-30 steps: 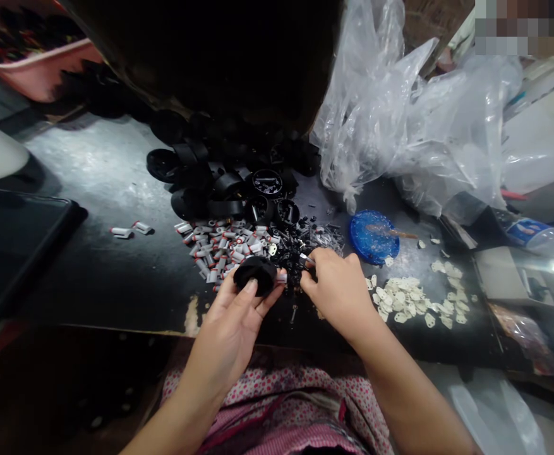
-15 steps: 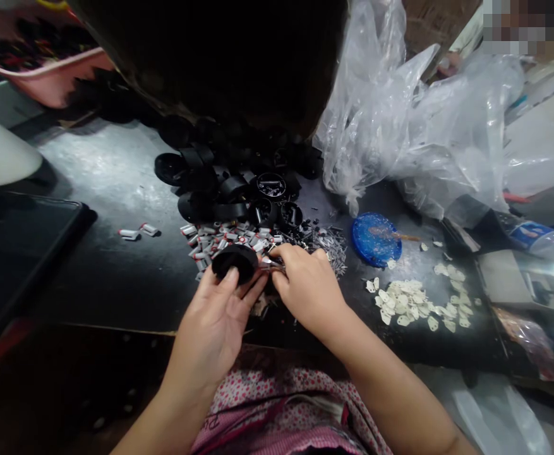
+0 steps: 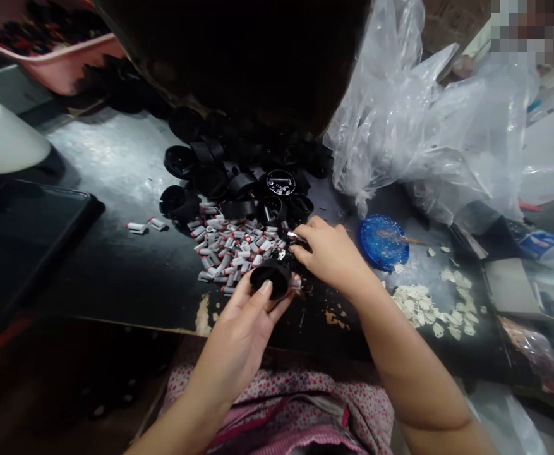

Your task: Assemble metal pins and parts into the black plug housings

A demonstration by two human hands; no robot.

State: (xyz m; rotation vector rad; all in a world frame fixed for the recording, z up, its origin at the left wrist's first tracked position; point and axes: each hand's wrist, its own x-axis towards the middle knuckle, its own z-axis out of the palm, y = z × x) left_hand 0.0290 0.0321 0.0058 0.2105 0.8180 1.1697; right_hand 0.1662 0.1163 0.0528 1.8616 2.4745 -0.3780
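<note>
Left hand (image 3: 251, 322): fingers curled under a black round housing (image 3: 271, 275), thumb over its near rim, grip firm. The housing's wide mouth faces the wearer; its interior is too dark to inspect. A grey cylinder (image 3: 296, 282) sits at the left fingertips, just beside the housing; whether it is fitted or merely held cannot be told.

Right hand (image 3: 331, 253): thumb and forefinger narrowed on a slim metal item (image 3: 295, 236), probably a tool tip. These fingers are near the housing's far right side, apart from it, over small dark parts.

Progress: the piece in hand is judged unfinished, although its contents could not be verified. Just beyond it, a heap of grey cylinders with red ends (image 3: 232, 249) lies loose. Further back, other black housings (image 3: 180, 162) stand in a crowded group; one silver-rimmed housing (image 3: 280, 182) shows small bright fittings inside. How many are complete cannot be determined.

To the right on the worktop (image 3: 163, 284): a blue round dish (image 3: 374, 246) with a stick (image 3: 414, 240) across its edge and, nearer the wearer, scattered cream plates (image 3: 414, 304), loose and unfitted. Two cylinders (image 3: 136, 227) lie well apart at left.
</note>
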